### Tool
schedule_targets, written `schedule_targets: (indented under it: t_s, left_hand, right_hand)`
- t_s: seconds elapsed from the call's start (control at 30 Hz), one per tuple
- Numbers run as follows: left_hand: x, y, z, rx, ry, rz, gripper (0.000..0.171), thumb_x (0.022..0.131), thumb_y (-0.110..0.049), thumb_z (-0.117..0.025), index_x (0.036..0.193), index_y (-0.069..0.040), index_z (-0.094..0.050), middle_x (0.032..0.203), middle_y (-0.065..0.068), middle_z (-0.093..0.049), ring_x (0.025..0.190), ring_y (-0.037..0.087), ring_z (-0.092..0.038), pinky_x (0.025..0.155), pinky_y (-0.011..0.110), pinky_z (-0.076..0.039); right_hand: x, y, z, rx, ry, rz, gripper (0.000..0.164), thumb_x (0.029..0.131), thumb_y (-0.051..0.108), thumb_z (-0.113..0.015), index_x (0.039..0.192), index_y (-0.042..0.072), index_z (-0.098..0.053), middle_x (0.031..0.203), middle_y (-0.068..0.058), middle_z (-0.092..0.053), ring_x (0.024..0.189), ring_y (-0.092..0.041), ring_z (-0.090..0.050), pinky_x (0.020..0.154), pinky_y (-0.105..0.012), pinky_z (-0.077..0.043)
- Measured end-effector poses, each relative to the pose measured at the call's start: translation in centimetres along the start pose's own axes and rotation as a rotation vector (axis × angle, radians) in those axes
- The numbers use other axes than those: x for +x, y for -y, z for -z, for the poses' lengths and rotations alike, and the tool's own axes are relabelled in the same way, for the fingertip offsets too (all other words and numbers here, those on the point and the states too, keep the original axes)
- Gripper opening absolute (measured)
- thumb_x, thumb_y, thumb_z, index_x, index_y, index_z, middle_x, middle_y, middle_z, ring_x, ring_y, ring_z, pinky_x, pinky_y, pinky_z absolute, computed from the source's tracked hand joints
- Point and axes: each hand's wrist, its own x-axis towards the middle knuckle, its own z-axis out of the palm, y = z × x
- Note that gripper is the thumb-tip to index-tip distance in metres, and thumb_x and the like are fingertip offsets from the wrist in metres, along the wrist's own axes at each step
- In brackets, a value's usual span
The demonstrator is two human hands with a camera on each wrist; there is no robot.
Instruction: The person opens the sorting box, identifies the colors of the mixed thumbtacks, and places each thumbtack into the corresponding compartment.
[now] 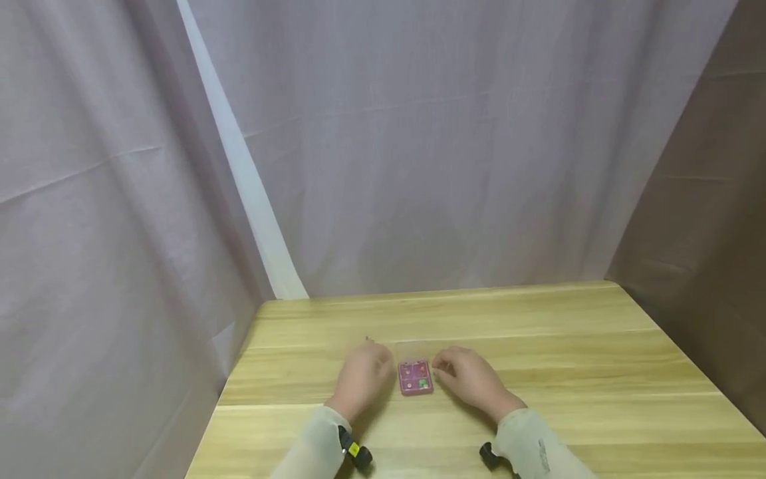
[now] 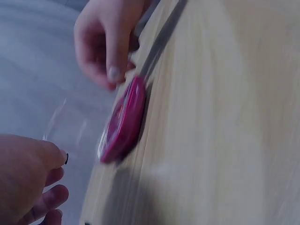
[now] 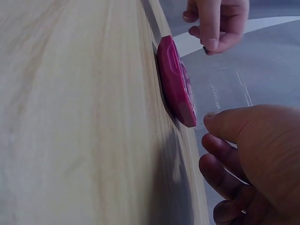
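Note:
A small pink pill box (image 1: 415, 392) lies on the table between the two hands. Its compartments hold small pale, red and green pieces (image 1: 423, 384). The clear lid (image 3: 229, 89) stands raised at the box's far side, with faint lettering on it. Left of the box is the left hand (image 1: 362, 374), blurred in the head view; its thumb and finger pinch a tiny dark piece (image 2: 66, 158), whose kind is too small to make out. The right hand (image 1: 473, 379) hovers close by the box's right edge, fingers loosely bent, thumb and fingertips apart with nothing visible between them.
The wooden table (image 1: 574, 346) reaches back to a grey curtain (image 1: 419, 166), and more curtain hangs along both sides. A pale strip (image 1: 239, 159) shows at a gap in the curtain on the left. Both wrists carry dark strapped-on cameras (image 1: 361, 458).

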Motion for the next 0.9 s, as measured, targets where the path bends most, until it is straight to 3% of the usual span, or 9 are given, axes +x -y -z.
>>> schedule_targets:
  t_s: [0.13,0.33,0.73,0.9]
  left_hand:
    - [0.3,-0.9,-0.7,0.024,0.043,-0.016,0.009,0.092,-0.026,-0.064,0.094,-0.022,-0.072,0.090,-0.008,-0.069,0.085,0.009,-0.058,0.080,0.037,-0.056]
    - [0.6,-1.4,-1.4,0.078,0.109,-0.039,0.006,0.090,-0.024,-0.067,0.092,-0.022,-0.072,0.085,-0.011,-0.064,0.078,0.005,-0.054,0.072,0.029,-0.055]
    - [0.6,-1.6,-1.3,0.135,0.126,-0.079,0.012,0.090,-0.023,-0.068,0.099,-0.021,-0.076,0.094,-0.008,-0.069,0.085,0.006,-0.057,0.077,0.030,-0.056]
    - [0.8,-2.1,-1.0,0.120,0.145,-0.057,0.012,0.090,-0.022,-0.069,0.099,-0.020,-0.077,0.088,-0.009,-0.066,0.077,0.006,-0.054,0.071,0.028,-0.055]
  right_hand:
    - [0.3,0.1,0.0,0.005,0.003,-0.006,0.012,0.083,0.026,-0.076,0.094,0.025,-0.072,0.084,0.016,-0.064,0.076,-0.003,-0.055,0.073,-0.033,-0.054]
    - [0.3,0.1,-0.3,0.011,0.005,0.001,0.011,0.083,0.026,-0.076,0.092,0.027,-0.070,0.084,0.017,-0.063,0.075,-0.002,-0.055,0.072,-0.033,-0.054]
    - [0.1,0.2,-0.1,0.020,0.008,-0.004,0.010,0.083,0.023,-0.076,0.092,0.025,-0.071,0.082,0.016,-0.063,0.074,-0.002,-0.055,0.071,-0.033,-0.054]
    - [0.0,0.2,-0.1,0.016,0.006,-0.007,0.011,0.083,0.024,-0.077,0.091,0.026,-0.071,0.082,0.017,-0.064,0.074,-0.002,-0.055,0.071,-0.032,-0.054]
